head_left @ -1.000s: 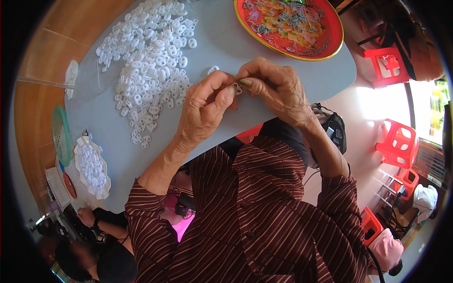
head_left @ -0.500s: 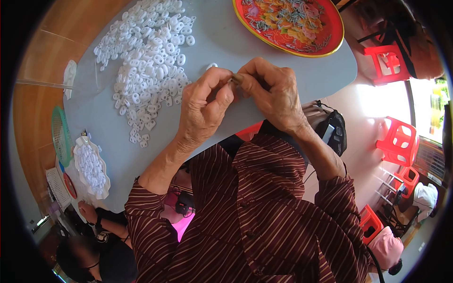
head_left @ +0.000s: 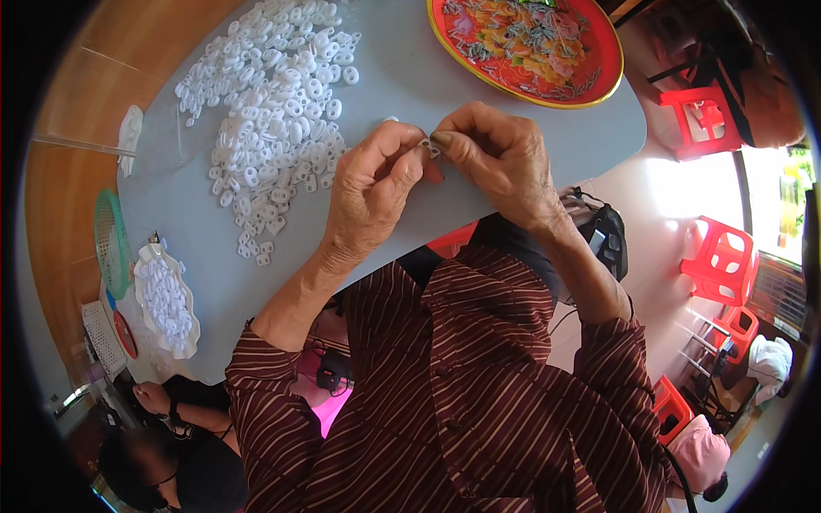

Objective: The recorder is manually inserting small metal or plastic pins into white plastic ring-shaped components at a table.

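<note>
Over the grey table, my left hand [head_left: 376, 184] is closed, its thumb and forefinger pinching a small white plastic cord stopper [head_left: 434, 151] that is mostly hidden. My right hand [head_left: 505, 162] meets it from the right, thumb and forefinger pressed together at the same spot; what sits in that pinch is too small to make out. Left of my hands spreads a big heap of white oval two-hole cord-stopper parts [head_left: 274, 111]. A red, flower-patterned round tray [head_left: 453, 53] with a yellow rim stands beyond my right hand, bearing many small silvery metal pieces that look like springs.
At the table's left edge stand a white scalloped dish [head_left: 193, 329] of white pieces and a green basket [head_left: 111, 235]. A co-worker's hand [head_left: 152, 398] is beside the dish. Red plastic stools [head_left: 720, 256] and a black mesh bag [head_left: 609, 235] are to the right.
My right thumb and forefinger have shifted slightly at the pinch, and a bit of the white piece now shows. The co-worker's hand has moved slightly away from the table.
</note>
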### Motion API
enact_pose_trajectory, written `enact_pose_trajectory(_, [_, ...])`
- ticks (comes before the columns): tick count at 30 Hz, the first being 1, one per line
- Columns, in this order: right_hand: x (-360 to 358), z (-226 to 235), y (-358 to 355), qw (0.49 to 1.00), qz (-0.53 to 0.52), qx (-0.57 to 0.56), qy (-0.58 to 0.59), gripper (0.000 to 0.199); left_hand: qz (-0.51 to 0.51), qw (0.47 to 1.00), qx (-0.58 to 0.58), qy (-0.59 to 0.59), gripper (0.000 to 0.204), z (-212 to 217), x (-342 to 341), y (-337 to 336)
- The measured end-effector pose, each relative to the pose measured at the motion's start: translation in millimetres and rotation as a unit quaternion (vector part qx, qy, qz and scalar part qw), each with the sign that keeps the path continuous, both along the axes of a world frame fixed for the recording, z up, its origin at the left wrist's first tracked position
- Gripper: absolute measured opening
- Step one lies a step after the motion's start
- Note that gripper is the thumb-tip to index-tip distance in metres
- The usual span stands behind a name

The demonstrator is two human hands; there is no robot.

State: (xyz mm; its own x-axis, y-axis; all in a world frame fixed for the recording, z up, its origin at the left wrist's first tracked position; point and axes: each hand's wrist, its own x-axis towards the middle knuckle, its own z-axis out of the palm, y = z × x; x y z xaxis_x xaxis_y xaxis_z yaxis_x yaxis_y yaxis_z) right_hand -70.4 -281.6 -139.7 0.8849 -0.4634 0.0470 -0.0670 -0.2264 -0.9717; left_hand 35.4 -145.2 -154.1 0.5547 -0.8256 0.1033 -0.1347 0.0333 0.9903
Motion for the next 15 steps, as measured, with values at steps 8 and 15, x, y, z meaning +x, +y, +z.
enact_pose_trajectory(8, [2,-1,11,0.994,-0.009,0.071,-0.079,0.01,0.006,1.0,-0.014,-0.011,0.013,1,2,1])
enact_pose_trajectory(15, [-4,-3,5,0.989,-0.027,0.107,-0.101,0.01,0.095,0.986,0.007,-0.134,0.015,32,29,3])
